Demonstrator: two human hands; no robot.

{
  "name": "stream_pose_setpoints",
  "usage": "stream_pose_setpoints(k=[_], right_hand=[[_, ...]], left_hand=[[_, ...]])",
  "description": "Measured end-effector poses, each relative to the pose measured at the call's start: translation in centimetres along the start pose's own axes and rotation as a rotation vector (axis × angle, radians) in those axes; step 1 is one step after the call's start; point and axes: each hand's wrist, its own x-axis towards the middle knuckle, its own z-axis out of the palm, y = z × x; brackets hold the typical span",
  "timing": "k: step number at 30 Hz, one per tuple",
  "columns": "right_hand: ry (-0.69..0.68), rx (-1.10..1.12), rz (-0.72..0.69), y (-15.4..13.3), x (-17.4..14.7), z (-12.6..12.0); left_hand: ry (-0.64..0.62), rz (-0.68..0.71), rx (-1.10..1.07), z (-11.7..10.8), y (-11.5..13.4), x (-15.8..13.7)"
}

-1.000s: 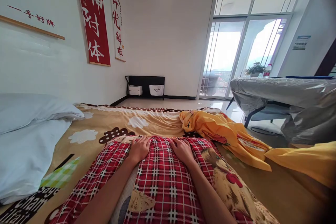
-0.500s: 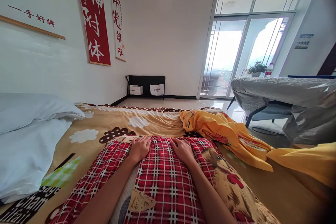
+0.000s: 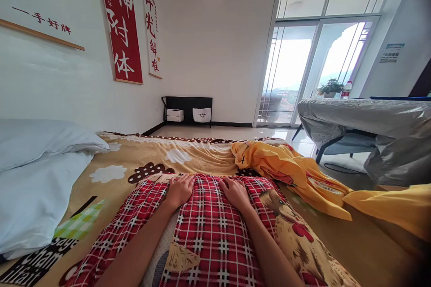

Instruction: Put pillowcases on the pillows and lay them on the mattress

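- While both hands lie palm down on the red plaid fabric (image 3: 212, 233), pressing evenly through the two palms would seem the steadiest way to handle it.
- The left hand (image 3: 181, 189) and the right hand (image 3: 235, 191) rest apart near the fabric's far edge, fingers bent towards it; whether they pinch the cloth or merely lie on it, I cannot tell.
- The plaid fabric spreads across the near middle, beneath both forearms, its far edge against the tan bedspread (image 3: 208, 161).
- As the hands sit about equally far forward, any pull would best be shared by both, so that the edge stays level.
- Loose, slightly spread fingers should do; soft cloth like this probably bunches under a hard squeeze.
- To the right, the crumpled yellow cloth (image 3: 279, 163) lies close to the plaid's far corner, so that side calls for more care against snagging.
- The pale pillow (image 3: 37, 143) at left lies well apart from the hands.
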Motion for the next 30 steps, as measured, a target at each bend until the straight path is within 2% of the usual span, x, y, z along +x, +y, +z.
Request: stream_pose_setpoints(k=[23,30], right_hand=[[0.027,-0.021,-0.029,0.3,0.2,0.3],[0.12,-0.076,-0.099,0.1,-1.7,-0.2]], left_hand=[[-0.01,-0.006,-0.015,-0.3,0.2,-0.1],[0.008,-0.005,-0.004,-0.1,0.0,0.0]])
